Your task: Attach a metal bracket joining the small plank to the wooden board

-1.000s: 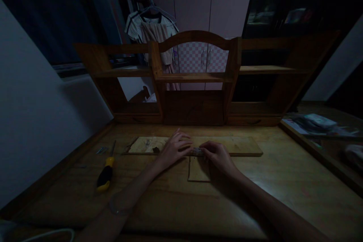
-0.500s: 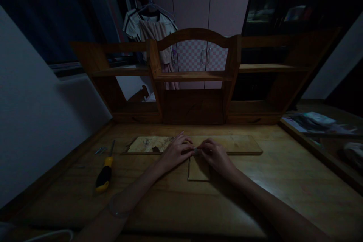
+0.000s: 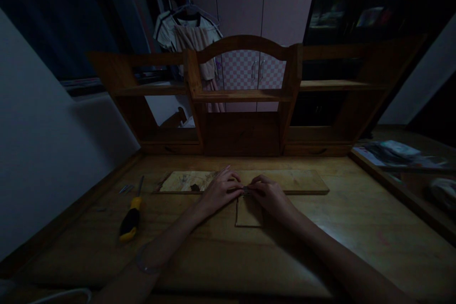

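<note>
My left hand [image 3: 219, 190] and my right hand [image 3: 270, 195] meet at the middle of a wooden desk. Their fingertips pinch a small metal piece [image 3: 245, 190] that sits where a long wooden board [image 3: 299, 181] meets a small square wooden piece [image 3: 248, 215]. Both hands have their fingers drawn together on that metal piece; the light is too dim to name it. The long board lies flat across the desk, and the small piece lies just in front of it, touching its near edge.
A screwdriver [image 3: 131, 218] with a yellow and black handle lies at the left of the desk, with small metal bits [image 3: 125, 189] beyond its tip. A wooden shelf unit [image 3: 245, 99] stands along the back. Papers [image 3: 392, 152] lie on a surface at the right.
The two hands have drawn closer together over the small metal piece, the right hand shifting slightly left. Board, small piece and screwdriver lie where they were.
</note>
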{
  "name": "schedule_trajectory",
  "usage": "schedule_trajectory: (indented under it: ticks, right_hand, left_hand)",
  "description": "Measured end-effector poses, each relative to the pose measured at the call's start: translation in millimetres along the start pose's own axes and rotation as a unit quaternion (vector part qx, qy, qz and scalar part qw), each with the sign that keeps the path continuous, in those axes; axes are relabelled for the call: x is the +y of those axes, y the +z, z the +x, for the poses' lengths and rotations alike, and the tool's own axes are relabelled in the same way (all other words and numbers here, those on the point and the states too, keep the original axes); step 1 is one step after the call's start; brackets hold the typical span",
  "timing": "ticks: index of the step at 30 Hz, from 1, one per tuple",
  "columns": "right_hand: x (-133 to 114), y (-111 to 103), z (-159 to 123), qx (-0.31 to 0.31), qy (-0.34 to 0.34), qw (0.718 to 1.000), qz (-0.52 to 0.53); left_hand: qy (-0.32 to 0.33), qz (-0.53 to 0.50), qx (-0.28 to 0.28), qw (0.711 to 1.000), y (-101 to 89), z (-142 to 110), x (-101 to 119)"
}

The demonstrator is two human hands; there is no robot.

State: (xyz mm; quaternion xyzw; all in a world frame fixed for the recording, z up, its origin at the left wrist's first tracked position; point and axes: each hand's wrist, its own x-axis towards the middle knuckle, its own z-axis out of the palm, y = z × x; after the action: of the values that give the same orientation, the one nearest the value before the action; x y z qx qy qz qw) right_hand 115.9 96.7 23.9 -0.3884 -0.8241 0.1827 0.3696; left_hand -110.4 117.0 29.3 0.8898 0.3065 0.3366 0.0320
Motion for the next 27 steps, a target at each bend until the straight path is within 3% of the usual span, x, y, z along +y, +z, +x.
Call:
schedule_trajectory:
  ticks: [9,14,16,19,21,22,25,27]
  right_hand:
    - [-1,0,1,-0.014,0.014,1.0,-0.01]
    - [5,-1,2,-0.03,0.014,0.999,-0.021]
    - [9,0,2,-0.028,0.01,0.999,-0.022]
    - [11,1,2,-0.027,0.002,0.999,-0.024]
    - [11,2,2,-0.029,0.0,0.999,-0.017]
    - [11,2,2,-0.029,0.0,0.999,-0.015]
    - [11,1,2,-0.027,0.012,0.999,-0.013]
    - [10,1,2,-0.031,0.01,0.999,-0.014]
  left_hand:
    - [-0.005,0.017,0.007,1.0,-2.3,1,3]
    - [-0.067,0.044,0.083,0.993,-21.7,5,-3]
    - [-0.108,0.057,0.136,0.983,-43.5,0,-22]
    - [-0.179,0.126,0.19,0.957,-96.1,-27,-73]
    - [-0.301,0.176,0.153,0.924,-140.6,-59,-114]
    - [-0.368,0.185,0.086,0.907,-163.5,-77,-133]
    - [-0.459,0.156,-0.026,0.874,-223.0,-131,-177]
    - [-0.498,0.148,-0.061,0.852,-246.9,-160,-190]
